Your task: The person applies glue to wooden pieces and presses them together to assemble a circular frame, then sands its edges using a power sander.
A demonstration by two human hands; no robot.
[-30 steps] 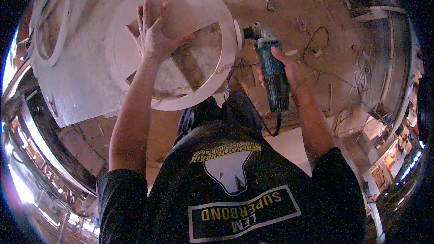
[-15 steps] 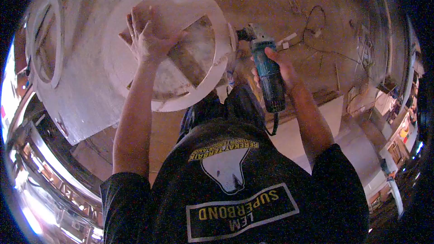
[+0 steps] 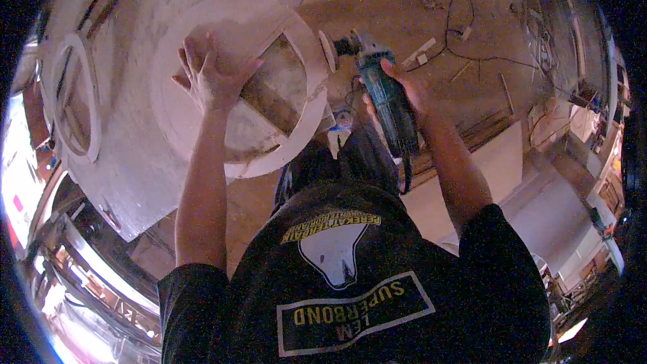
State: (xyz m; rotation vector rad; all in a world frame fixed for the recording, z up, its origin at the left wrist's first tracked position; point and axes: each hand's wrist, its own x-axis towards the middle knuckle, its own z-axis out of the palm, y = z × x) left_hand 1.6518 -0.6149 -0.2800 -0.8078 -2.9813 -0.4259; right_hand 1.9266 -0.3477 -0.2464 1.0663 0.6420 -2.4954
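Note:
A pale round frame [image 3: 306, 121] with cut-out openings lies on the worktable. My left hand [image 3: 210, 81] rests with fingers spread on its solid upper-left part. My right hand [image 3: 404, 91] is wrapped around the body of a teal and black angle grinder [image 3: 387, 98], whose cord hangs from the lower end. The grinder's disc [image 3: 327, 51] stands on edge beside the right rim of the frame; whether it touches the rim I cannot tell.
Another pale ring [image 3: 94, 104] lies at the left. A thin cable [image 3: 447, 34] loops over the floor at the upper right, near a small white strip [image 3: 424, 48]. Pale boards [image 3: 552, 212] lie at the lower right.
The grinder and my right hand have shifted left in view, and the grinder is more tilted. The frame sits slightly lower and left, with my left hand still on it. The view has turned.

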